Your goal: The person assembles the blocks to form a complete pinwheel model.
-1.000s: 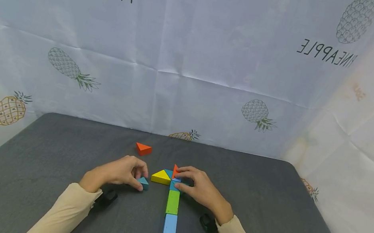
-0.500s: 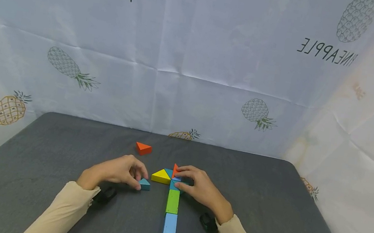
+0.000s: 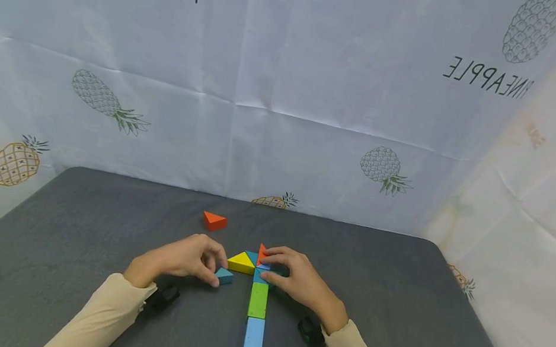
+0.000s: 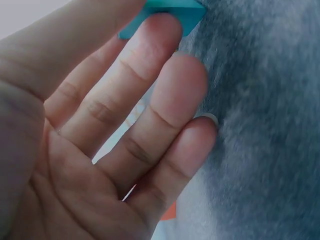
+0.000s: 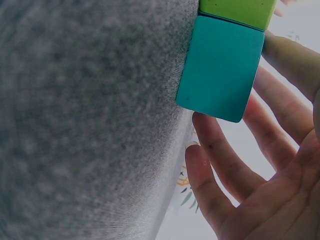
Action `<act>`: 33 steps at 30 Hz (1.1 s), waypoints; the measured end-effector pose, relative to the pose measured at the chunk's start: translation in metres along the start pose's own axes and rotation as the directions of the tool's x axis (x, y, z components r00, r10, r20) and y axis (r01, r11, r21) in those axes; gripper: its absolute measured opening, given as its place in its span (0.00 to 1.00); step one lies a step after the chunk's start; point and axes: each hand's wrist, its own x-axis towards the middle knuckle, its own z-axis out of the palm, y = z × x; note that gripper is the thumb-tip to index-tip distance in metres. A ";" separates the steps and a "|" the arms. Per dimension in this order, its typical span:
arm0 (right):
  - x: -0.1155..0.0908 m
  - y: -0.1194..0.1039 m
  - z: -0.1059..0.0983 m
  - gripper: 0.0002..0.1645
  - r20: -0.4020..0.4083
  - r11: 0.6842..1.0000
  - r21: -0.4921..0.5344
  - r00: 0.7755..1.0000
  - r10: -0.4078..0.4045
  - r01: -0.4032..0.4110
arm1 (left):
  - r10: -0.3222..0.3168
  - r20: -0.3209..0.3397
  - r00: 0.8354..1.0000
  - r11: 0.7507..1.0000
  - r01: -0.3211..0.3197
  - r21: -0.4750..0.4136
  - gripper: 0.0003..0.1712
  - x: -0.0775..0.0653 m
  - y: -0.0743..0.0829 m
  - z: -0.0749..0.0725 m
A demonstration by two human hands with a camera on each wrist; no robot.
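My left hand (image 3: 192,259) pinches a teal triangular block (image 3: 225,277) between thumb and fingertips, low over the table, just short of the yellow triangular block (image 3: 241,263). Part of that teal block shows past my fingertips in the left wrist view. At the head of a row of blocks, my right hand (image 3: 304,279) has its thumb and fingers around another teal block (image 5: 220,70). An upright-pointing orange triangular block (image 3: 261,255) sits by its index fingertip. Below lie a green block (image 3: 258,301) and a light blue block (image 3: 253,341), end to end.
A loose orange triangular block (image 3: 214,222) lies farther back on the dark grey table (image 3: 376,272). White cloth (image 3: 292,79) printed with pineapples hangs behind the table's far edge.
My left hand has moved a little to the right with the teal triangular block, bringing it closer to the yellow one. My right hand has stayed in place.
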 end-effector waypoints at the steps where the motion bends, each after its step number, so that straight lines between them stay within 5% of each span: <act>1: 0.000 0.000 0.000 0.21 -0.001 1.000 -0.003 1.000 0.001 -0.001 | 0.000 -0.002 1.000 1.000 0.000 0.001 0.15 0.001 0.000 0.001; 18: 0.000 0.000 0.001 0.21 0.000 1.000 -0.003 1.000 0.001 -0.001 | 0.048 0.045 0.998 0.998 -0.045 -0.052 0.15 -0.002 0.005 0.001; 33: 0.001 0.001 0.000 0.21 0.006 1.000 0.012 1.000 0.008 -0.009 | 0.071 -0.025 0.997 0.997 -0.071 0.004 0.13 0.009 0.010 0.016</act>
